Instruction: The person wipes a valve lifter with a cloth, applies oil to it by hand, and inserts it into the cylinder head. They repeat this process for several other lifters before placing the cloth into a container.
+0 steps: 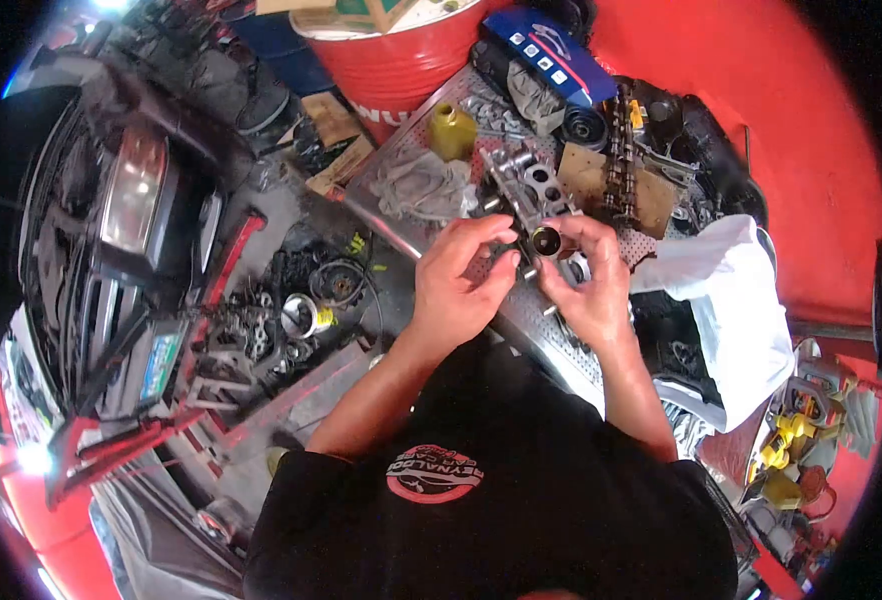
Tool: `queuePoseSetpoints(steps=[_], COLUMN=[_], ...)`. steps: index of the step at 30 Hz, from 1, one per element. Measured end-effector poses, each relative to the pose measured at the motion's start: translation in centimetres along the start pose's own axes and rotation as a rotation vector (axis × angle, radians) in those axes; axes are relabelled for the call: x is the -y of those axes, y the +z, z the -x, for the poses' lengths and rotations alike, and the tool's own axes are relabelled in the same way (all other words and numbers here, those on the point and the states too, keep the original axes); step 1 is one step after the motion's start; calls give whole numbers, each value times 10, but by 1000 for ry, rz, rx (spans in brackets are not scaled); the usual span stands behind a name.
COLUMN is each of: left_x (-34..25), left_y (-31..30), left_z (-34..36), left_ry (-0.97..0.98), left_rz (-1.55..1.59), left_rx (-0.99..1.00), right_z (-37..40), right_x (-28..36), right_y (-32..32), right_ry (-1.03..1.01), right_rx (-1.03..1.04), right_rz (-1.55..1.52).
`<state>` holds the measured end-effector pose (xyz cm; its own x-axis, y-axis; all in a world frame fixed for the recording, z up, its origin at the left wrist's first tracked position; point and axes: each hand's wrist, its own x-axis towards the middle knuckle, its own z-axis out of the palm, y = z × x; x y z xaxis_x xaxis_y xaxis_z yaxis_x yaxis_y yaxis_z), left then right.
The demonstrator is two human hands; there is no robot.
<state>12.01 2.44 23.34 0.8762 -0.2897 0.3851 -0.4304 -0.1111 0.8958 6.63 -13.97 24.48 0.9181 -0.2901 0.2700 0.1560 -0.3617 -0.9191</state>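
My right hand (593,285) grips a small round metal cup, like a valve lifter (546,241), between thumb and fingers, with its dark hollow end facing up. Close by on the left, my left hand (466,280) is curled with thumb and fingertips drawn together. Anything between them is too small and dark to make out. Just beyond both hands lies a grey metal engine casting (531,185) with round ports, resembling a cylinder head. A camshaft (621,150) rests on a piece of cardboard (583,175) to its right.
A perforated metal bench (391,190) carries a crumpled rag (423,185), a yellow-green container (452,132) and a blue box (551,55). Behind it stands a red drum (391,65). White cloth (736,310) hangs at right. A car front (126,200) and loose parts (306,315) are left.
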Motion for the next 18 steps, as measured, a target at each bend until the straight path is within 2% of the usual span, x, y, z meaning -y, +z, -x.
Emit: queuePoseSetpoints(steps=[1,4,5,8,9,12,18], left_x=[-13,-44,-50,-75,-81,-90,-92], left_y=[3,1,1,0,-2,-4,-15], left_z=[10,40,48,70,74,84,111], left_ry=[51,54,58,-106,-229,-356,-316], left_rz=[-36,-268,-329,-393,-391,-454,-541], left_rx=[-26,16,3,9,64,67,65], right_z=[12,32,40,59,64,75,96], right_x=[1,18,15,27,31,36,46], right_y=[-5,-21,-23,-23,-23,-18,-11], right_ry=[-5,-292,-362,-439,-457,-536,-559], right_rx=[22,135,173,270,307,349,387], right_rz=[-3,235,225,226,234,246,224])
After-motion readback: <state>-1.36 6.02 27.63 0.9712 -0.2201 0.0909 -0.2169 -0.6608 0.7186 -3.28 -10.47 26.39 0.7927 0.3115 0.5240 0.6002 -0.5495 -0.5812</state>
